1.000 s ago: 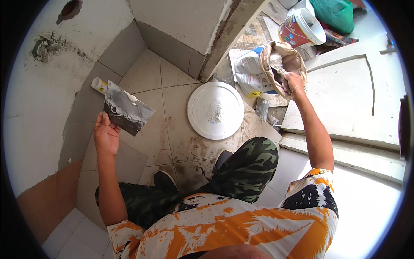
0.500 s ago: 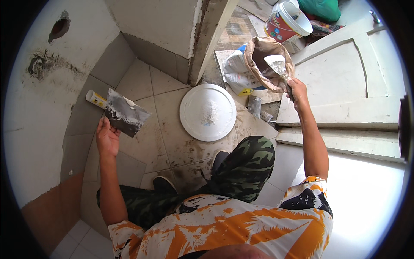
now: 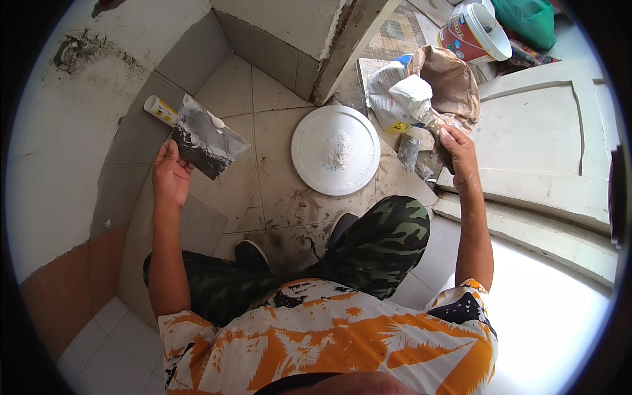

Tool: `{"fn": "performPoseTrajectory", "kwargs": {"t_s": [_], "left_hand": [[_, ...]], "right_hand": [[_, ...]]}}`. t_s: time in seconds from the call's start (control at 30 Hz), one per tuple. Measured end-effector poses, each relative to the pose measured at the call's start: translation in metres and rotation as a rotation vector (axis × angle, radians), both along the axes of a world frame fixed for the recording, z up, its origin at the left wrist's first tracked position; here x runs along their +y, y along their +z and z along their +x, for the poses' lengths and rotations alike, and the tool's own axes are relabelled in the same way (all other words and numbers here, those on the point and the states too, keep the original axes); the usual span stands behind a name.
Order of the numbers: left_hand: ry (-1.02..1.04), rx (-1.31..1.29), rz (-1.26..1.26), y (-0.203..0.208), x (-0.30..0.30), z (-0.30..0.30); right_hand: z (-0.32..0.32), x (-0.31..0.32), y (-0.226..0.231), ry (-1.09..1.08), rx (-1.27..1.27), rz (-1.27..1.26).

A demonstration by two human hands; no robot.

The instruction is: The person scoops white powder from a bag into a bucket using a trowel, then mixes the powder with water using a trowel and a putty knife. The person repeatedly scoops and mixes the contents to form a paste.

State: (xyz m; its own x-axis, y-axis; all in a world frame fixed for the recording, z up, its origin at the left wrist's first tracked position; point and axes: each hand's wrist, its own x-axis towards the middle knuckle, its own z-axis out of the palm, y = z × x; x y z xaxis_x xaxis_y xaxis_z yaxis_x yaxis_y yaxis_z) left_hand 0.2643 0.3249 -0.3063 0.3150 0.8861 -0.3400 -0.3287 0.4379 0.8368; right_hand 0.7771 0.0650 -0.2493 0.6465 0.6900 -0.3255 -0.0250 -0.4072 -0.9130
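My left hand (image 3: 172,172) pinches the near corner of a flat grey metal plate (image 3: 209,137), smeared with white paste along its face. Beside the plate's far left edge is a white tube with a yellow label (image 3: 160,110). In my right hand (image 3: 459,157) is the handle of a small trowel (image 3: 413,93), its blade heaped with white powder. The trowel is above the near left side of an open paper sack (image 3: 447,76). Between my hands a round white lid (image 3: 303,148) lies on the floor, bearing a small mound of white powder (image 3: 338,150).
A white-and-red bucket (image 3: 471,36) stands behind the sack, next to a green bag (image 3: 525,21). A white panelled door (image 3: 540,125) is at the right. A wall edge (image 3: 336,72) juts out beyond the lid. My camouflage-trousered knee (image 3: 395,230) is close to the lid.
The loaded trowel has moved from over the sack's mouth to the sack's left side, toward the lid. The whole view has shifted. My left hand still holds the plate.
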Motion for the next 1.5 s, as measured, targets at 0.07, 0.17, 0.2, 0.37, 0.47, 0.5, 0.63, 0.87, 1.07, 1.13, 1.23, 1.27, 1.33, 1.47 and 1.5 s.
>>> {"fn": "performPoseTrajectory", "kwargs": {"t_s": [0.07,0.17,0.2,0.37,0.47,0.5,0.63,0.87,1.07,1.13,1.23,1.27,1.33,1.47,1.5], "left_hand": [[-0.007,-0.015,0.014,-0.003,-0.001,-0.004],[-0.007,-0.025,0.02,-0.001,-0.002,-0.005],[0.001,-0.018,0.016,0.003,-0.003,-0.003],[0.033,-0.029,-0.005,0.004,-0.001,-0.004],[0.064,-0.003,0.01,0.006,-0.004,-0.002],[0.046,-0.004,0.014,0.007,-0.004,0.0],[0.014,-0.011,0.028,0.019,-0.003,0.006],[0.035,-0.013,0.076,0.016,-0.002,0.001],[0.06,0.051,0.055,0.018,-0.002,0.008],[0.057,0.064,0.063,0.017,-0.003,0.007],[0.057,0.091,0.053,0.013,-0.004,0.006],[0.068,0.101,0.056,0.013,-0.002,0.005],[0.074,0.1,0.059,0.011,-0.001,0.007],[0.047,0.131,0.047,0.014,0.0,0.007],[0.037,0.126,0.044,0.014,0.0,0.006]], "right_hand": [[-0.01,0.0,-0.035,0.148,0.11,0.02],[-0.027,-0.004,-0.098,0.186,0.121,-0.14],[-0.03,-0.004,-0.115,0.198,0.118,-0.198],[-0.036,0.017,-0.153,0.555,-0.533,-0.609],[-0.069,0.066,-0.149,0.815,-0.853,-0.81],[-0.08,0.081,-0.144,0.912,-0.899,-0.822],[-0.093,0.125,-0.125,1.144,-0.977,-0.889],[-0.08,0.113,-0.13,1.096,-0.961,-0.928],[-0.059,0.087,-0.136,0.897,-1.05,-0.871],[-0.055,0.074,-0.135,0.807,-1.015,-0.871],[-0.06,0.062,-0.122,0.748,-1.017,-0.778],[-0.063,0.065,-0.111,0.721,-0.971,-0.75],[-0.07,0.053,-0.097,0.663,-0.863,-0.728],[-0.059,0.021,-0.116,0.539,-0.787,-0.703],[-0.059,0.013,-0.119,0.543,-0.823,-0.656]]}}
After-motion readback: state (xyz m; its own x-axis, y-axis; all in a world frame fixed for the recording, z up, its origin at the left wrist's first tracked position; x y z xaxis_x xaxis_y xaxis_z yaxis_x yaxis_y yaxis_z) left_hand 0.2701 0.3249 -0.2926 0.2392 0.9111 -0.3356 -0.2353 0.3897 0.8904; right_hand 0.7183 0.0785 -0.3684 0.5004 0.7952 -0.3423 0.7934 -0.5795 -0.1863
